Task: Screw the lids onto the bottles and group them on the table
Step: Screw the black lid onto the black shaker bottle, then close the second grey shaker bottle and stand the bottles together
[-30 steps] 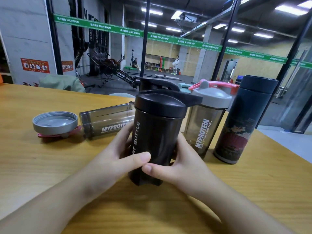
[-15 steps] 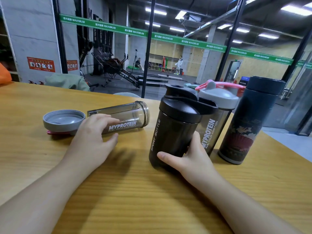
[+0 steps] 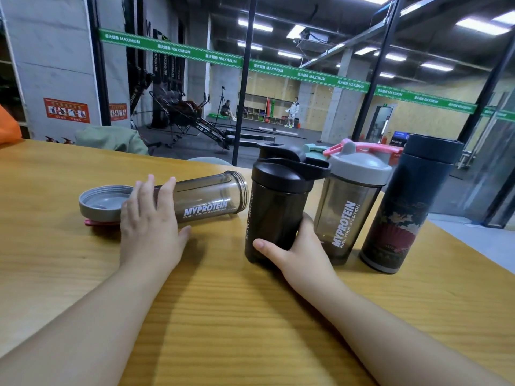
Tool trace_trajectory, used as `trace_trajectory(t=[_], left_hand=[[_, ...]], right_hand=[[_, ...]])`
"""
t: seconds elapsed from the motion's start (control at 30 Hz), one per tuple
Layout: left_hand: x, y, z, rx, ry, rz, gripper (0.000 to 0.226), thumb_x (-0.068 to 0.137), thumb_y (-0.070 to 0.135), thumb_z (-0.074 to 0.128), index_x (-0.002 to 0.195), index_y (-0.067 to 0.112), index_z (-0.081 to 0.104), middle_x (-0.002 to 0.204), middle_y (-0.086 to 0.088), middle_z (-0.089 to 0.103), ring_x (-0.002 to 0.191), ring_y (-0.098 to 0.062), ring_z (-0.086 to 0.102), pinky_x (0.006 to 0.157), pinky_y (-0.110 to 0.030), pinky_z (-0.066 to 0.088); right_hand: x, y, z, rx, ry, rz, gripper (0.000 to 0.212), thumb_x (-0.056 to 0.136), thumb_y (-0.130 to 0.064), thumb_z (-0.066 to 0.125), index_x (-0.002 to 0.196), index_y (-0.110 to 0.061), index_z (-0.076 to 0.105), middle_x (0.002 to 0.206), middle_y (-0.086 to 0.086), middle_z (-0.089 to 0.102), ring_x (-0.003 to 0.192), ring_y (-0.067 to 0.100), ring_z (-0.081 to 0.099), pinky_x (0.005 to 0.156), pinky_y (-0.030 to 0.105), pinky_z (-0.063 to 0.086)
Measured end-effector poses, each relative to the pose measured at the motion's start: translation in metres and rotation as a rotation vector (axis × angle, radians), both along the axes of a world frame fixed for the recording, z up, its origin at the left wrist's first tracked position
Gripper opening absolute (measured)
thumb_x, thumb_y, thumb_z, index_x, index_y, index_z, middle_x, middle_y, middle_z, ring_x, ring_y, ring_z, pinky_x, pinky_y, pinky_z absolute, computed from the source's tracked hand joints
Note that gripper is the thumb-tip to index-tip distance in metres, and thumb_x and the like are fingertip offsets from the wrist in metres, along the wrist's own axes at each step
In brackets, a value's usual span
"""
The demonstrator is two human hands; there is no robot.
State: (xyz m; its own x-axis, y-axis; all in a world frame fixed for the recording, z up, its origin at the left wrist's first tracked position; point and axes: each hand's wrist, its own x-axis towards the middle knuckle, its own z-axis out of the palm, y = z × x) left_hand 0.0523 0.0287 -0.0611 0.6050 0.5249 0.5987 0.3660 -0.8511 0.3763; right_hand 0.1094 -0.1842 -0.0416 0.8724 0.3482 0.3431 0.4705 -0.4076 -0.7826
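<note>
A black sport bottle [image 3: 276, 210] with its lid on stands upright mid-table, and my right hand [image 3: 299, 249] grips its base. A clear lidless Myprotein bottle [image 3: 207, 200] lies on its side to the left, mouth pointing right. My left hand [image 3: 152, 221] rests over its bottom end, fingers spread. Its grey lid [image 3: 101, 203] lies upside down just left of that hand. Right of the black bottle stand a lidded Myprotein shaker [image 3: 348, 215] and a dark blue patterned flask [image 3: 408, 207].
The wooden table [image 3: 250, 316] runs out at its right edge near the flask. A glass wall stands behind the bottles, with a gym floor and two distant people beyond. An orange object [image 3: 8, 129] sits at the far left.
My left hand left the black bottle, moved left and came down on the lying bottle. My right hand set the black bottle upright next to the lidded shaker.
</note>
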Motion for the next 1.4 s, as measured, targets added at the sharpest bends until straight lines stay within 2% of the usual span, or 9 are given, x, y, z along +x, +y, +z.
trace_trajectory(t=[0.13,0.27,0.43,0.8,0.97,1.03,1.13,1.2,1.4], left_hand=[[0.004,0.007,0.002,-0.076,-0.002,0.024,0.090,0.079,0.031,0.073,0.148,0.018,0.017,0.155,-0.012,0.020,0.144,-0.028,0.006,0.117,-0.045,0.005],[0.004,0.014,0.001,-0.069,-0.039,0.036,0.082,0.078,0.024,0.073,0.145,0.015,0.026,0.146,-0.012,0.036,0.142,-0.029,0.017,0.117,-0.046,0.007],[0.004,0.017,0.000,-0.034,-0.017,0.044,0.080,0.079,0.023,0.072,0.145,0.013,0.028,0.144,-0.011,0.034,0.136,-0.029,0.023,0.117,-0.045,0.006],[0.004,0.018,0.000,0.002,0.002,-0.062,0.069,0.076,0.029,0.075,0.131,0.014,0.037,0.143,-0.007,0.041,0.143,-0.024,0.018,0.114,-0.039,-0.010],[0.000,0.010,0.009,-0.004,-0.041,-0.055,0.067,0.067,0.040,0.080,0.118,0.015,0.044,0.115,-0.003,0.054,0.123,-0.025,0.044,0.116,-0.036,-0.004],[-0.002,0.008,0.013,-0.028,-0.053,-0.038,0.067,0.066,0.041,0.080,0.116,0.014,0.045,0.114,-0.006,0.054,0.122,-0.028,0.044,0.117,-0.037,-0.001],[-0.005,0.009,0.018,-0.109,-0.098,-0.009,0.068,0.064,0.041,0.081,0.113,0.010,0.046,0.113,-0.011,0.055,0.120,-0.032,0.043,0.117,-0.040,0.007],[-0.010,0.008,0.021,-0.192,-0.130,0.010,0.068,0.065,0.042,0.080,0.112,0.008,0.045,0.115,-0.013,0.054,0.119,-0.033,0.040,0.114,-0.044,0.015],[-0.020,0.007,0.023,-0.526,-0.265,-0.181,0.063,0.064,0.046,0.077,0.101,0.015,0.036,0.110,-0.008,0.053,0.111,-0.031,0.047,0.095,-0.046,0.039]], right_hand=[[0.007,0.015,0.004,0.012,-0.006,-0.048,0.077,0.078,-0.035,0.074,0.136,-0.022,0.025,0.122,-0.009,0.048,0.114,0.014,0.051,0.082,0.020,0.035],[0.016,0.034,0.004,0.074,0.042,-0.082,0.074,0.082,-0.034,0.071,0.136,-0.023,0.021,0.118,-0.009,0.042,0.098,0.009,0.045,0.083,0.023,0.036],[0.035,0.049,0.005,0.148,0.100,-0.156,0.070,0.080,-0.031,0.072,0.132,-0.020,0.026,0.116,-0.005,0.044,0.098,0.011,0.044,0.084,0.026,0.039],[0.048,0.059,0.006,0.130,0.163,-0.252,0.083,0.074,-0.036,0.078,0.134,-0.017,0.024,0.134,0.007,0.045,0.121,0.028,0.049,0.098,0.040,0.042],[0.020,0.064,-0.001,0.146,0.170,-0.218,0.109,0.077,-0.042,0.074,0.150,-0.015,-0.003,0.156,0.003,0.013,0.143,0.023,0.020,0.114,0.037,0.021],[0.006,0.066,-0.002,0.144,0.098,-0.217,0.095,0.081,-0.040,0.070,0.148,-0.010,0.010,0.153,0.007,0.018,0.141,0.022,0.021,0.115,0.034,0.020],[-0.012,0.074,0.001,0.087,0.035,-0.150,0.047,0.088,-0.038,0.060,0.127,-0.016,0.043,0.128,0.003,0.042,0.125,0.019,0.036,0.107,0.030,0.030],[-0.021,0.084,0.008,0.121,0.086,-0.059,0.030,0.088,-0.039,0.058,0.110,-0.022,0.045,0.116,-0.003,0.047,0.118,0.017,0.042,0.102,0.030,0.035],[-0.032,0.120,0.032,0.246,0.445,0.186,0.083,0.080,-0.055,0.064,0.140,-0.015,0.023,0.125,-0.002,0.053,0.112,0.017,0.054,0.089,0.028,0.041]])
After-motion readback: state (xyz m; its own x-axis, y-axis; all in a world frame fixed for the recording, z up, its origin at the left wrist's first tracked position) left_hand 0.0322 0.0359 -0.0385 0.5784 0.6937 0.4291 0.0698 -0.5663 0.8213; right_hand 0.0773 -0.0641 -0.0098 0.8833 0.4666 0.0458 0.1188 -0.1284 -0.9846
